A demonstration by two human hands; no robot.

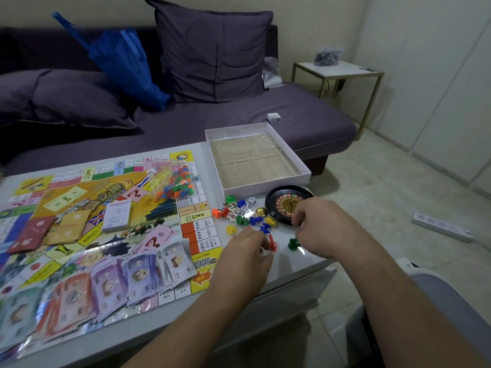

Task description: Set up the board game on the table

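On the counter (300, 264), game board (106, 221) spread at left under paper money (111, 277), my left hand (244, 257) pinching a red pawn (272, 243), loose pawns (247, 216) between, my right hand (322, 229), fingers curled at the roulette wheel (284, 201), grip unclear.

Both forearms are bare from the near edge of the view up to the wrists, with no sleeve, watch, ring or glove visible on the left hand (245, 252) or the right hand (322, 225), whose fingers are short-nailed where they show.
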